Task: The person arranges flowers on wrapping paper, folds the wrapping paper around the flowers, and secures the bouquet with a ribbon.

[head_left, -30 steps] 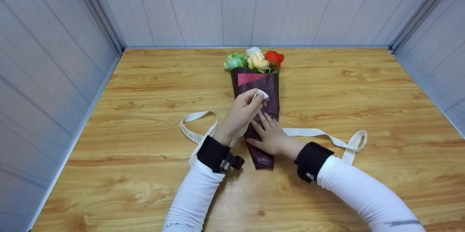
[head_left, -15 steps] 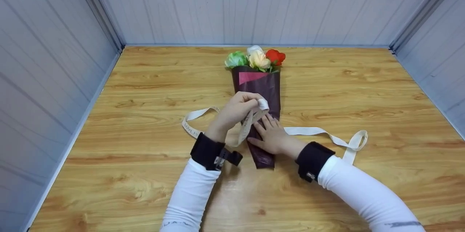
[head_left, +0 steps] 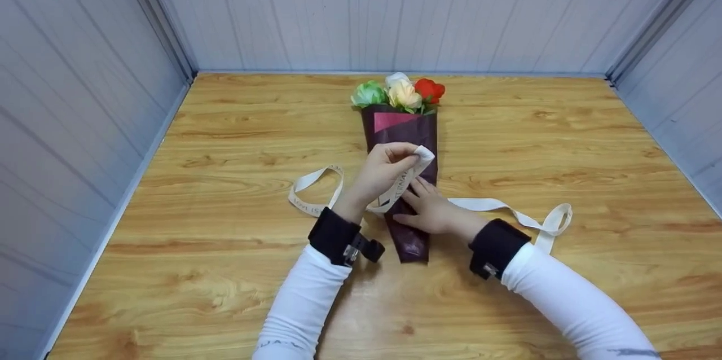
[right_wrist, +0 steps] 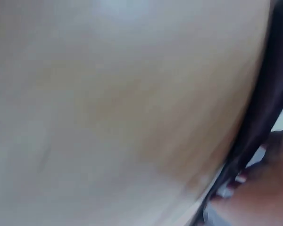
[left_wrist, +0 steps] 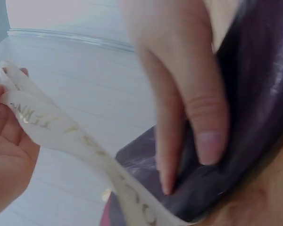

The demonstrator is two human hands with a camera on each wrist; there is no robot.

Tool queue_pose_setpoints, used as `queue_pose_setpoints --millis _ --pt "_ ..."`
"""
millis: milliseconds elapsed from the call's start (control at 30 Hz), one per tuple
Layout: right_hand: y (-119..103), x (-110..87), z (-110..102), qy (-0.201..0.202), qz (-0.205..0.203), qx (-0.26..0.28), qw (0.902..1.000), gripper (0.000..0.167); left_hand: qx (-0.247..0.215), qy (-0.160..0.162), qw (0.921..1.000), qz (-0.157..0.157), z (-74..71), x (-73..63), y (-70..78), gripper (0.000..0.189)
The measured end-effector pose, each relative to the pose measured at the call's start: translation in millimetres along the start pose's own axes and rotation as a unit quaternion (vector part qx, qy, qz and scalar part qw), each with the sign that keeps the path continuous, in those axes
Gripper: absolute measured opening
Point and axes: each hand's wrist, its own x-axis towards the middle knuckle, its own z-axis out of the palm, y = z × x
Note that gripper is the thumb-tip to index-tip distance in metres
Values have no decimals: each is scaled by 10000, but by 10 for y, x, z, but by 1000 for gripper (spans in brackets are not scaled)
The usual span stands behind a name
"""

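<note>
A wrapped bouquet lies on the table, its dark purple wrapping paper (head_left: 413, 247) narrowing toward me. My left hand (head_left: 379, 176) pinches a folded part of a white printed ribbon (head_left: 401, 186) above the wrapper, between thumb and fingers. In the left wrist view, the ribbon (left_wrist: 80, 134) slants down from that hand (left_wrist: 9, 155) to the paper. My right hand (head_left: 431, 210) rests on the lower wrapper with its fingers extended. The right wrist view is blurred, with the wrapper (right_wrist: 264, 94) along its right side.
Green (head_left: 369, 93), white, cream and red (head_left: 430, 90) flowers stick out of the wrapper's far end. One ribbon loop (head_left: 304, 182) lies left of the bouquet; another ribbon length (head_left: 485, 203) runs right, ending in a loop. Panel walls (head_left: 372, 16) border the wooden table (head_left: 225, 292).
My left hand dipped slightly, then shifted right with the pinched ribbon, and more of the printed band now shows below its fingers. My right hand stays on the wrapper.
</note>
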Motion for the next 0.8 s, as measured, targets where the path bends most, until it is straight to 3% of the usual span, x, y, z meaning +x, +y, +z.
queue_pose_setpoints --millis 167,267,333,400,467,667,800 --pt "116 28 -97 419 -635 1057 9915 42 -53 179 9997 -164 66 15 -87 22" --pt "192 -30 -229 674 -300 1747 9819 35 -113 238 9993 -247 110 21 -119 22" --pt "270 -109 -334 860 87 1879 9784 35 -189 219 9992 -286 135 29 -132 22" --pt "385 -216 -435 962 378 1821 9778 36 -217 193 9991 -321 153 36 -134 22" --pt "535 -339 -528 817 560 1515 9835 38 -230 174 9990 -345 165 43 -135 22" --pt "939 -735 -684 -370 1029 570 9924 38 -316 143 9986 -408 146 38 -132 23" --pt "1035 -824 -701 -708 1153 191 9906 23 -391 138 9986 -337 111 32 -123 23"
